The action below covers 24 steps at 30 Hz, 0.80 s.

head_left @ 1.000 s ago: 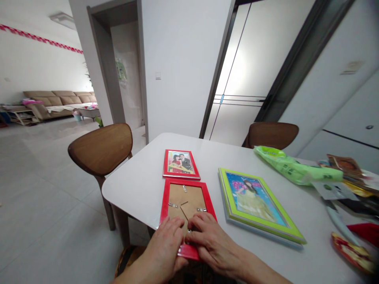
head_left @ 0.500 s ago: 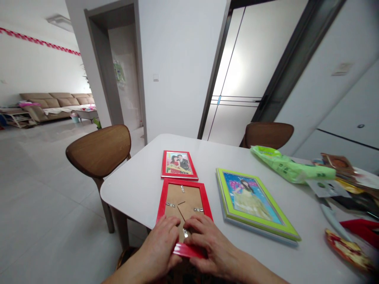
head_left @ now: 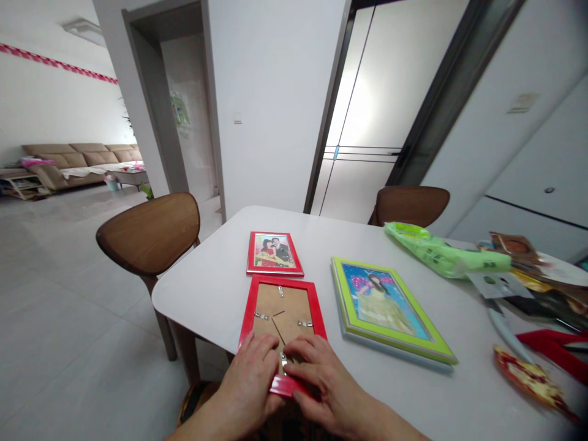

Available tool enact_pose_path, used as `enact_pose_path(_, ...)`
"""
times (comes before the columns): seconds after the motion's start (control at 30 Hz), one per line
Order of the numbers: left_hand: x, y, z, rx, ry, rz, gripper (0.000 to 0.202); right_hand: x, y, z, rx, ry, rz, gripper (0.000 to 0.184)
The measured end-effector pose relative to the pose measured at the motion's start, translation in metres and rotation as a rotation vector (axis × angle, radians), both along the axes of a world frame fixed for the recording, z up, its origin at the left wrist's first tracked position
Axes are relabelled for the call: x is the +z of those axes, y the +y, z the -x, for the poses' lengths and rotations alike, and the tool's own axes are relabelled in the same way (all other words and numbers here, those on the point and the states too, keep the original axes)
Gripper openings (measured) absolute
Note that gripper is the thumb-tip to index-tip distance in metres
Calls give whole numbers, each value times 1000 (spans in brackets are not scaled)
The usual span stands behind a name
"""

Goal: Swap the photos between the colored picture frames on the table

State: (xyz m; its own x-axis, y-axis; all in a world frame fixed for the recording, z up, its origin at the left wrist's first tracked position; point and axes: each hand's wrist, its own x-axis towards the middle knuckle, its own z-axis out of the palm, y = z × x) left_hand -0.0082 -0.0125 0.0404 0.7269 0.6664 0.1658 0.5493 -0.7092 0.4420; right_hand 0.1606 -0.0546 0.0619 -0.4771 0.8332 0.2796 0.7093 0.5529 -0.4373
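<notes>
"One left hand (head_left: 250,376) and one right hand (head_left: 324,376) share the lower centre. What have their fingers got?"

"The left grips the near left part of a red rectangular picture frame (head_left: 316,312), fingers bent over its flat brown backing board (head_left: 266,300). The right's fingers are curled narrow at a small silvery metal clip (head_left: 283,361); whether they pinch it, I can't tell."

"And the frame lies where?"

"Back up, lower centre, on a glossy white table (head_left: 206,282), near end at the edge, perhaps past it."

"What could go wrong?"

"Pressing hard there might tip it; a slip might scrape a fingertip. Shoved forward, it could knock the red-bordered couple photo (head_left: 274,251) just beyond."
</notes>
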Motion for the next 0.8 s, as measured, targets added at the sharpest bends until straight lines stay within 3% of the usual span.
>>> enact_pose_path(0.17,-2,-3,0,-1,-11,-5,33,2,-1,1,42,-1,7,26)
enact_pose_path(0.27,2,-4,3,-15,-32,3,34,-7,-5,-7,-23,108,-25,37)
enact_pose_path(0.33,8,-4,5,-22,-74,7,31,-15,-8,-17,-189,287,-44,39)
enact_pose_path(0.4,17,-4,6,-9,-161,29,24,-21,-9,-27,-473,570,-30,34)
enact_pose_path(0.47,28,-5,3,39,-298,92,17,-24,-10,-29,-722,934,76,32)
enact_pose_path(0.5,33,-6,-1,76,-385,134,14,-24,-11,-25,-778,1123,182,33)
enact_pose_path(0.57,42,-9,-12,165,-600,236,9,-22,-11,-8,-708,1458,473,37)
enact_pose_path(0.63,47,-15,-26,252,-811,365,12,-16,-9,18,-483,1692,717,37)
enact_pose_path(0.7,51,-22,-40,308,-938,500,25,-10,-3,41,-294,1905,704,32)
enact_pose_path(0.8,62,-28,-55,341,-965,573,37,1,5,46,-210,2070,456,32)
